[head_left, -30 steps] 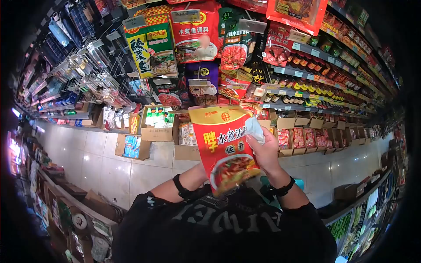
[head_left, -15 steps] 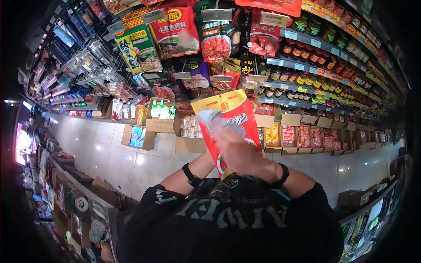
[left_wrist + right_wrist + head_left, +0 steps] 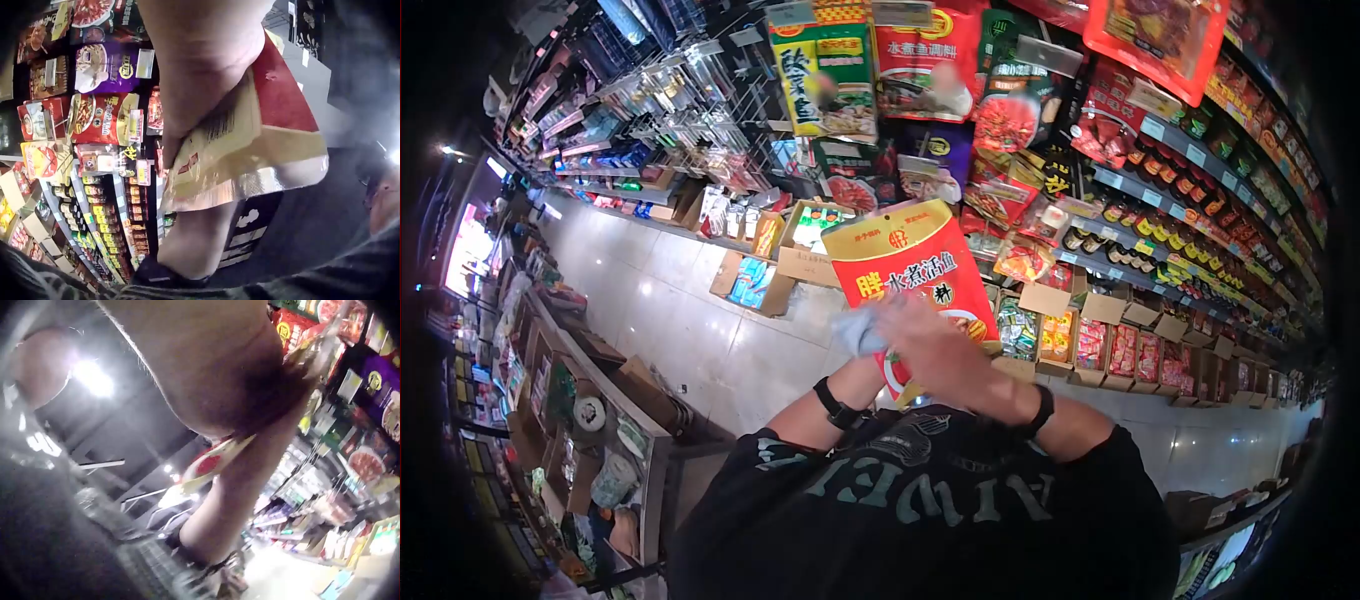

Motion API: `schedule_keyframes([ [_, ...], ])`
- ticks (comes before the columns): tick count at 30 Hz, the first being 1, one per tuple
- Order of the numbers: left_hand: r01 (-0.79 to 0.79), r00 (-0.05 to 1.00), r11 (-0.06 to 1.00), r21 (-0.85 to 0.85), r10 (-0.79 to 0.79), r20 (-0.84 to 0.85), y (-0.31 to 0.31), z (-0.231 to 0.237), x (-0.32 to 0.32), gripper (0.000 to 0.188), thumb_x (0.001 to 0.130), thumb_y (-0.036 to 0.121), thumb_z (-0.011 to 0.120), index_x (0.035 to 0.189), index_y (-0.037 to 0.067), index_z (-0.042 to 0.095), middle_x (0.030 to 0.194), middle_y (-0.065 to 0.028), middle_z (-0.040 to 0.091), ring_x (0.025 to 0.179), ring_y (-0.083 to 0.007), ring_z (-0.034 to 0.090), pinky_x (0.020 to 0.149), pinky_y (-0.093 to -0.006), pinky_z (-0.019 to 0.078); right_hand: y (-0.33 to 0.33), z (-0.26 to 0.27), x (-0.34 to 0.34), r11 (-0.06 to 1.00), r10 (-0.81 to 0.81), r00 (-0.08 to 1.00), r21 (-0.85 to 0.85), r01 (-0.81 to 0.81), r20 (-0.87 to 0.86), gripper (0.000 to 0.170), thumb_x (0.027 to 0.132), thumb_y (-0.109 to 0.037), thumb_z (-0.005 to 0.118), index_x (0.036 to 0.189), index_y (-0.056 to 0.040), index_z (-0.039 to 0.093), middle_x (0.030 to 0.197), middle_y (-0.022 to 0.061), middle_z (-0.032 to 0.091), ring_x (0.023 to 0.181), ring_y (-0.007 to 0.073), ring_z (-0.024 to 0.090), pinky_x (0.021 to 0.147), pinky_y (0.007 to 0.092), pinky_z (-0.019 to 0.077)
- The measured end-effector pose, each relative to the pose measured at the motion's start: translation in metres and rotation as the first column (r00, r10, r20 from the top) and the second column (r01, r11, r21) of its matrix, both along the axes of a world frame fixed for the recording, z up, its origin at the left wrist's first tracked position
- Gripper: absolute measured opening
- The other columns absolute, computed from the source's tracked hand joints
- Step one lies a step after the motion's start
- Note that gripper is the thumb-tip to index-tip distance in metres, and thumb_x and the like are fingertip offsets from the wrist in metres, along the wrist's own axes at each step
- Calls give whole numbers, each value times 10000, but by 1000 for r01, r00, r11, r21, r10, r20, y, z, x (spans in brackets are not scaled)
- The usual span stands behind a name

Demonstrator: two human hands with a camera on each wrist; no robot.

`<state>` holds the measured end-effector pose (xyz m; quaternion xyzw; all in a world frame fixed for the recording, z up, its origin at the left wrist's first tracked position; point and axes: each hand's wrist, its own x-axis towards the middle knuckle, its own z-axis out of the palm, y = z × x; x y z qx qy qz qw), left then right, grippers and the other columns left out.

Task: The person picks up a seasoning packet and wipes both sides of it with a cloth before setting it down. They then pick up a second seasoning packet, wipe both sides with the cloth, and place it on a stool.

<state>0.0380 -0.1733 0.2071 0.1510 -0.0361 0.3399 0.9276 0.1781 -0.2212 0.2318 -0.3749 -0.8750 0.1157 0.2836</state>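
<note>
A red and gold seasoning pouch [image 3: 905, 250] with printed characters and a dish picture is held upright before the chest. My left hand [image 3: 203, 69] grips it from behind; in the head view the pouch hides those fingers. My right hand [image 3: 935, 350], blurred, lies across the pouch's lower front and holds a pale bluish-white cloth [image 3: 858, 330], which overlaps the left edge. The left wrist view shows the pouch's pale back panel [image 3: 215, 134] and silvery bottom edge. In the right wrist view the fingertips are dark and the pouch's edge [image 3: 215, 462] shows beyond the hand.
Hanging seasoning packets [image 3: 925, 60] face me. Shelves of jars [image 3: 1175, 215] run along the right, above open cartons [image 3: 1120, 350] of small packets. Hooks with hanging goods [image 3: 700, 110] stand at the left, over a tiled floor [image 3: 660, 270]. A goods rack [image 3: 600, 420] is behind at left.
My right hand has carried the cloth from the pouch's upper right edge across its front to the left, then lower. The head view has turned slightly; my left hand keeps the pouch.
</note>
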Motion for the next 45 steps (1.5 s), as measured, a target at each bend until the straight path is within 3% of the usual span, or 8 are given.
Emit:
schedule_keyframes([
  [6,-24,1000,1000,-20,24,4,36,-47,-82,516,1087,359,395,1553,147,327,1546,-121,429,1376,-283,484,1134,-452,418,52,8,-49,946,-321,944,14,323,-77,527,858,18,540,1385,9,537,1510,259,421,1438,437,356,1197,517,297],
  [8,-194,960,981,17,194,-202,45,-61,-93,531,1075,400,397,1524,117,367,1499,-153,479,1320,-318,543,1090,-494,467,52,3,-92,977,-202,979,65,203,-18,469,862,5,558,1330,26,561,1499,265,428,1435,429,367,1193,503,313],
  [12,-122,980,993,1,121,-157,66,-45,-142,537,1074,408,396,1523,114,368,1500,-153,480,1320,-318,543,1089,-492,469,53,16,-155,991,129,990,-26,-131,-60,360,861,-11,583,1213,63,610,1478,268,450,1428,410,389,1172,479,360],
  [19,-52,987,999,12,53,-152,93,-47,-189,549,1072,421,393,1521,107,369,1500,-152,482,1320,-316,543,1088,-488,471,108,16,-163,897,-411,898,106,429,-157,400,839,79,541,1235,90,596,1460,222,491,1405,377,442,1146,478,395],
  [25,8,989,1000,4,-8,-146,96,-45,-184,559,1071,433,391,1520,102,370,1500,-151,483,1320,-315,543,1087,-485,473,71,21,-219,995,-52,998,82,55,-46,519,790,83,552,1306,36,584,1454,209,502,1400,352,449,1167,438,373],
  [32,29,991,1000,13,-27,-128,93,-45,-171,571,1069,447,388,1519,96,372,1501,-150,485,1321,-314,543,1086,-481,475,66,25,-144,909,-395,918,165,383,44,456,825,-17,629,1275,42,586,1384,203,559,1352,349,512,1122,446,420],
  [38,13,990,999,32,-8,-138,78,-41,-134,582,1067,459,386,1517,90,373,1501,-149,486,1321,-312,543,1085,-478,477,20,11,-162,982,-44,987,175,71,-154,385,793,32,634,1177,18,652,1225,178,655,1214,389,586,1009,477,492],
  [45,-47,989,999,-8,46,-138,43,-10,-69,618,1054,481,410,1508,63,370,1467,-178,510,1277,-321,579,1063,-472,503,11,28,-34,880,-393,910,233,415,-134,367,778,58,627,1141,22,673,1154,180,643,1068,343,609,913,454,510],
])
